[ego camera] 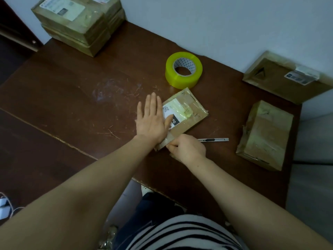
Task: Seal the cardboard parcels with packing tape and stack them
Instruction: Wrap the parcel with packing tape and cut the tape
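Observation:
A small flat cardboard parcel (187, 112) with a white label lies in the middle of the brown table (72, 98). My left hand (152, 120) lies flat on its left part, fingers straight. At the parcel's near end, my right hand (187, 150) has its fingers curled against the taped edge. A yellow-green roll of packing tape (183, 70) stands just behind the parcel. A stack of taped parcels (79, 22) sits at the far left corner.
A metal utility knife (214, 140) lies right of my right hand. Two more taped parcels sit at the right: one (264, 134) near the table edge, a bigger one (286, 78) against the wall. The table's near edge runs diagonally in front of me.

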The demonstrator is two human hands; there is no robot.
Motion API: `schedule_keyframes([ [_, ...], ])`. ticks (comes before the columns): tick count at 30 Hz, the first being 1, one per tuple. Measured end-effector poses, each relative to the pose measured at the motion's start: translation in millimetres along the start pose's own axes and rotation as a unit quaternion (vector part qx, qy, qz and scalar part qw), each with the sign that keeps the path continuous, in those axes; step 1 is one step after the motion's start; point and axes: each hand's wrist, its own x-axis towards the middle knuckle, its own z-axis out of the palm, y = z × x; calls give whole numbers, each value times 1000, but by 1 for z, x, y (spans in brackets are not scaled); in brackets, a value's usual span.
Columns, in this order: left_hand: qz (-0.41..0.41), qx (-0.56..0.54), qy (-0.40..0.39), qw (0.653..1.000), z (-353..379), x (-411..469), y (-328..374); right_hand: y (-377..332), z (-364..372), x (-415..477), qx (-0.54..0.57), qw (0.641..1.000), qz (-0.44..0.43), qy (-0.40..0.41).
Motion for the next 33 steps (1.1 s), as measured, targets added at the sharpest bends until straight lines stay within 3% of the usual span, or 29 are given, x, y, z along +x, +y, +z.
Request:
schedule_keyframes([
  [3, 174, 17, -11, 984, 3, -27, -3, -1, -1, 2, -14, 1000, 4, -4],
  [7, 204, -61, -46, 976, -8, -30, -12, -4, 0, 1, -10, 1000, 6, -8],
  [10, 256, -143, -31, 955, -21, -47, -17, 1, -2, -1, 12, 1000, 2, 7],
  [16, 190, -62, -1, 980, -7, -87, -20, 6, -12, -13, 99, 995, -13, 20],
  [22, 125, -125, 89, 980, -24, -86, -12, 1, -30, -32, 224, 969, -76, 67],
  [28, 19, -189, -14, 982, -42, -75, -17, 5, -31, -30, 320, 932, -141, 92],
  [33, -1, -213, -23, 977, -49, -73, -19, 16, -17, -21, 284, 946, -101, 119],
])
